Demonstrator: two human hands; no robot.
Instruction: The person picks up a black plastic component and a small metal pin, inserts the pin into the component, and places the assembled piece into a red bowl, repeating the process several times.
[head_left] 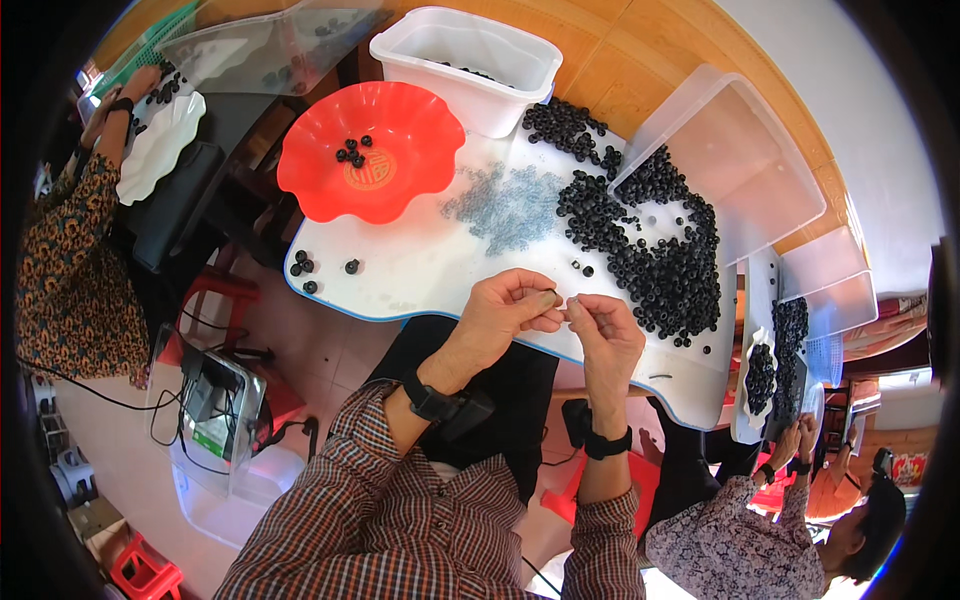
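Observation:
Over the near edge of the white table, my left hand (500,315) and my right hand (606,338) meet, fingertips nearly touching. Each is closed in a pinch. A sliver of something dark shows at the left fingertips, but most of it is hidden. Whatever sits between the right thumb and fingers is too small to name. Just beyond my hands lies a spread of small clear pieces (505,205). A large heap of small black round parts (655,270) covers the table to the right. Several black assembled pieces (305,263) rest at the left edge.
A red scalloped bowl (410,185) holds several black pieces. Behind it stands a white tub (540,70). A translucent bin (740,160) tilts over the black heap. People work at left and lower right. A red stool (215,305) and cables are on the left.

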